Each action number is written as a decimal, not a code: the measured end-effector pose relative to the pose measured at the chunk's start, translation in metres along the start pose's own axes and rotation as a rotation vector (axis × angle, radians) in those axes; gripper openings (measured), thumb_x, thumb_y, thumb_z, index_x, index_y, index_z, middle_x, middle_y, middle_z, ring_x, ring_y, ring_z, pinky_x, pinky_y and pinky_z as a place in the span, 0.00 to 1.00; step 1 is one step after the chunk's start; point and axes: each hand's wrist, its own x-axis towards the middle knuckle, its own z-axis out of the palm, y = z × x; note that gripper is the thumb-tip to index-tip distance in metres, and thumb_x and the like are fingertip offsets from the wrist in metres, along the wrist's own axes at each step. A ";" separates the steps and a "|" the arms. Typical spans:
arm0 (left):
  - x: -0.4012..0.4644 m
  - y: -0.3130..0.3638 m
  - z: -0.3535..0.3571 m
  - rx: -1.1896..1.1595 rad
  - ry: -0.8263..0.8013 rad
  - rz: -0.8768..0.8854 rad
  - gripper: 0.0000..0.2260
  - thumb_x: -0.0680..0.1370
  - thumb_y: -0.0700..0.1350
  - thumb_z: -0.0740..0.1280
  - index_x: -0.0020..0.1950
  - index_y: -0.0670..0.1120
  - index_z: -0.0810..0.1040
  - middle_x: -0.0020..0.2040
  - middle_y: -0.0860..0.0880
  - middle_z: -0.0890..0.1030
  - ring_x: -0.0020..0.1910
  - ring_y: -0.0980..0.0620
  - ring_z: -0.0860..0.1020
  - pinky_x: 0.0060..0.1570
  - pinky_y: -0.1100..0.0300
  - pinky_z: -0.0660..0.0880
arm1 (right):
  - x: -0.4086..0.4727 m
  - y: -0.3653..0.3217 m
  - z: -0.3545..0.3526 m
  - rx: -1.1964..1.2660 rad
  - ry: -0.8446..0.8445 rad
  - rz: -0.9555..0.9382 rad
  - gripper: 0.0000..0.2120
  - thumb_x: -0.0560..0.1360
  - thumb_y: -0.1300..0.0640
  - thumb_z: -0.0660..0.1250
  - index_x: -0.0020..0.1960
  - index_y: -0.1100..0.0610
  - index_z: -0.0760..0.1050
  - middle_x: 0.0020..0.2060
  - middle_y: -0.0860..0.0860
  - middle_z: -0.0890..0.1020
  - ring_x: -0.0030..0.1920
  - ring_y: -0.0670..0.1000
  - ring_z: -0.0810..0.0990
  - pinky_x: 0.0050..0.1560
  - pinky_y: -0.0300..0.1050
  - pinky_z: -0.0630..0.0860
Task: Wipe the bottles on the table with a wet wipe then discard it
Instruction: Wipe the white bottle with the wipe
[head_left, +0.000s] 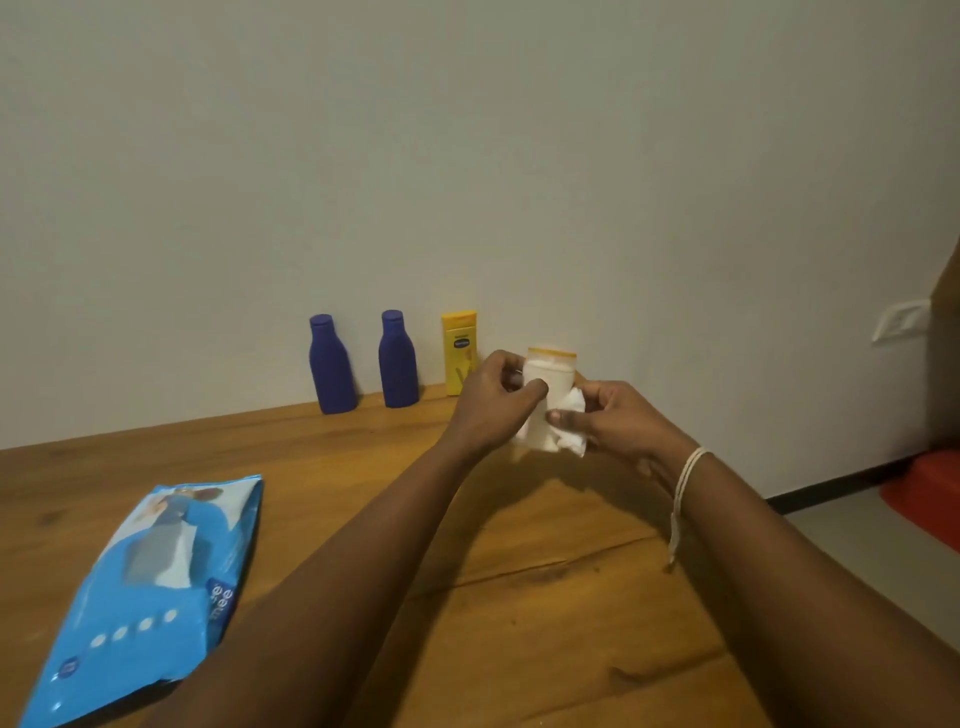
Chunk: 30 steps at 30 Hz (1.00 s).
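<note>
A small white bottle (551, 376) with a pale orange cap is held up above the wooden table (545, 597). My left hand (493, 400) grips its left side. My right hand (610, 421) pinches a crumpled white wet wipe (571, 439) against the bottle's lower right side. Two dark blue bottles (331, 366) (398, 361) and a yellow bottle (459, 348) stand upright in a row against the wall, just left of my hands.
A blue wet-wipe pack (150, 587) lies flat at the table's front left. The table's right edge runs diagonally at the right. Beyond it, on the floor, is a red object (930, 493). A white wall switch (901, 319) is at the far right.
</note>
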 end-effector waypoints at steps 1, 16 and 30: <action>0.009 -0.007 0.004 0.025 -0.006 0.004 0.10 0.79 0.45 0.70 0.60 0.47 0.78 0.52 0.51 0.83 0.48 0.52 0.80 0.43 0.63 0.78 | 0.014 0.002 -0.007 -0.033 0.045 -0.007 0.14 0.73 0.61 0.75 0.58 0.58 0.82 0.45 0.52 0.88 0.45 0.53 0.87 0.43 0.45 0.83; 0.090 -0.068 0.049 -0.099 0.129 -0.181 0.32 0.79 0.33 0.67 0.78 0.58 0.64 0.70 0.49 0.75 0.61 0.51 0.74 0.56 0.55 0.80 | 0.151 0.041 0.010 -0.067 0.211 -0.014 0.17 0.78 0.62 0.69 0.66 0.56 0.76 0.55 0.54 0.83 0.52 0.58 0.83 0.49 0.54 0.84; 0.093 -0.074 0.062 0.252 -0.100 -0.193 0.44 0.80 0.31 0.64 0.83 0.49 0.36 0.81 0.43 0.61 0.77 0.42 0.66 0.74 0.47 0.69 | 0.173 0.054 0.009 -0.109 0.212 -0.048 0.09 0.78 0.63 0.67 0.56 0.55 0.80 0.48 0.54 0.85 0.49 0.55 0.84 0.55 0.56 0.82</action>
